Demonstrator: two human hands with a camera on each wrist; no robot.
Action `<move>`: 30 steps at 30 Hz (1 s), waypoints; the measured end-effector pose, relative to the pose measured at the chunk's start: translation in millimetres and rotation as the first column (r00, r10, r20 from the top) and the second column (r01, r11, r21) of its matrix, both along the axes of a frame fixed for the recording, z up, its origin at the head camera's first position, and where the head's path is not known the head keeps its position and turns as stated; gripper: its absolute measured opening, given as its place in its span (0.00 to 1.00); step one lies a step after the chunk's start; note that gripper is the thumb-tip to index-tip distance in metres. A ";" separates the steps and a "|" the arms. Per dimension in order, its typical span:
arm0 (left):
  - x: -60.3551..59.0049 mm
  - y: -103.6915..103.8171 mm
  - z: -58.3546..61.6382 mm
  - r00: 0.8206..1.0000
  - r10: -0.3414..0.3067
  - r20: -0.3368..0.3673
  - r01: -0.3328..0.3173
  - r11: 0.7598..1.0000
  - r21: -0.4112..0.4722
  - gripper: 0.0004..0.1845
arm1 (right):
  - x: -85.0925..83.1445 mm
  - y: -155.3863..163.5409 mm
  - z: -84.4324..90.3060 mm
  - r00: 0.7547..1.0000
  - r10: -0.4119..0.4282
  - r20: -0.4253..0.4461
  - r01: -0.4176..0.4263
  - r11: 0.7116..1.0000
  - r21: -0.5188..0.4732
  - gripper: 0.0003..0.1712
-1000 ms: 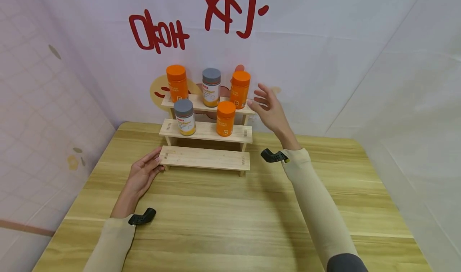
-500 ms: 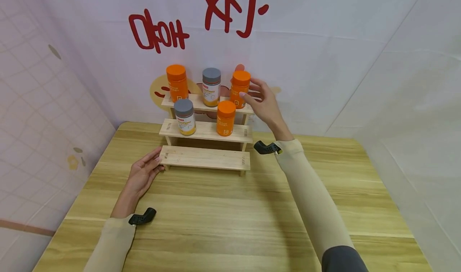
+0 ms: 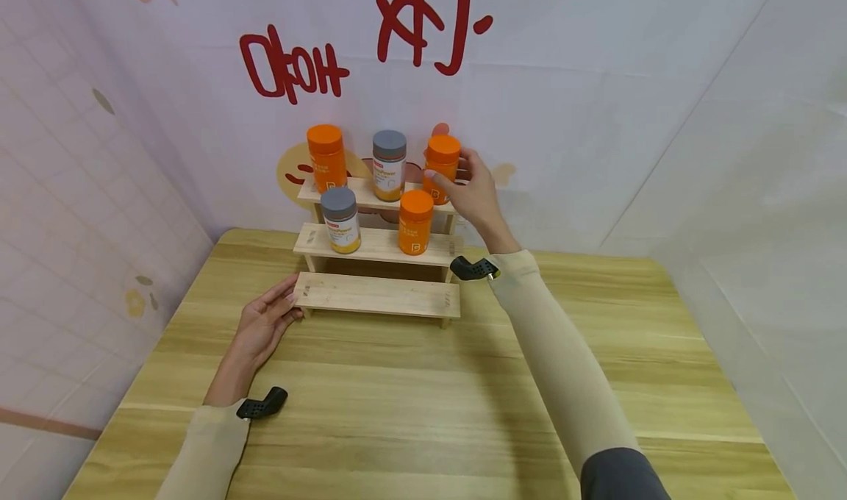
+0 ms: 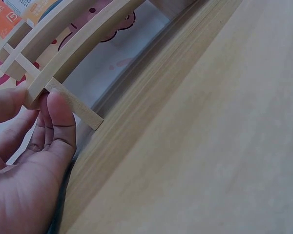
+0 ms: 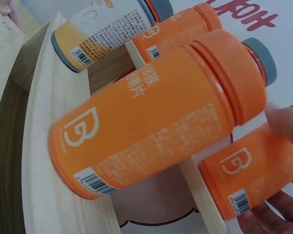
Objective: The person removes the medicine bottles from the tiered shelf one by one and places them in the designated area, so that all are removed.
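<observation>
Table [image 3: 423, 397] | rack [image 3: 377, 294]: five bottles | right hand [image 3: 471, 191] grips orange bottle [image 3: 440, 163]

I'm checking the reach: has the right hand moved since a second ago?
Yes. The right hand has moved left toward the wooden rack and now grips the rightmost orange bottle on its top step.

A white "B" logo marks the orange bottle [image 5: 151, 126]; its Chinese label perhaps reads "片".
</observation>
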State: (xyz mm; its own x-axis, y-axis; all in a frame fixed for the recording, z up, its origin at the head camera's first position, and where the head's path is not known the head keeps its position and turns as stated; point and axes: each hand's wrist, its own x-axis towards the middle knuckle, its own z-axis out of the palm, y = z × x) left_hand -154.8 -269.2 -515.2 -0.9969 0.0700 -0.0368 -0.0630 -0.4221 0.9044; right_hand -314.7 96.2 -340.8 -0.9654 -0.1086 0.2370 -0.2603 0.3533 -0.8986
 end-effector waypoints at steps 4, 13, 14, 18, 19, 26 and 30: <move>0.4 0.7 0.7 1.000 0.006 -0.006 -0.006 1.000 -0.007 0.32 | 0.6 -3.9 -1.6 0.999 -0.031 -0.028 0.032 0.999 0.008 0.43; -1.5 1.8 2.3 1.000 0.016 0.006 -0.016 1.000 -0.007 0.32 | 2.0 0.4 -4.5 0.997 -0.010 -0.078 0.010 1.000 -0.002 0.39; -1.7 2.2 2.2 1.000 0.020 0.004 -0.020 1.000 -0.011 0.31 | 2.2 1.4 -4.7 0.997 -0.005 -0.078 0.004 1.000 -0.006 0.39; -2.0 2.7 1.2 1.000 0.009 -0.006 -0.009 1.000 0.007 0.33 | 5.0 6.4 -4.8 0.997 0.016 -0.077 -0.017 1.000 -0.015 0.38; -1.9 2.6 0.7 1.000 0.008 -0.007 -0.008 1.000 0.006 0.33 | 6.1 7.8 -4.6 0.997 0.021 -0.078 -0.023 1.000 -0.017 0.38; -0.3 1.3 -1.4 1.000 0.020 0.010 -0.020 1.000 -0.007 0.31 | 13.2 19.7 -3.6 0.993 0.070 -0.095 -0.074 0.996 -0.044 0.35; 0.4 2.1 -0.7 1.000 0.025 0.013 -0.025 1.000 -0.012 0.31 | 16.5 28.3 -2.0 0.991 0.076 -0.106 -0.081 0.996 -0.048 0.34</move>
State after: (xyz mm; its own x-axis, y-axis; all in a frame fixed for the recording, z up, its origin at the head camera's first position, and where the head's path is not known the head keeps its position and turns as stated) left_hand -154.4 -267.1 -515.9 -0.9977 0.0448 -0.0509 -0.0649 -0.4134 0.9082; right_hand -298.2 124.5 -342.8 -0.9240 -0.1682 0.3433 -0.3788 0.2815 -0.8816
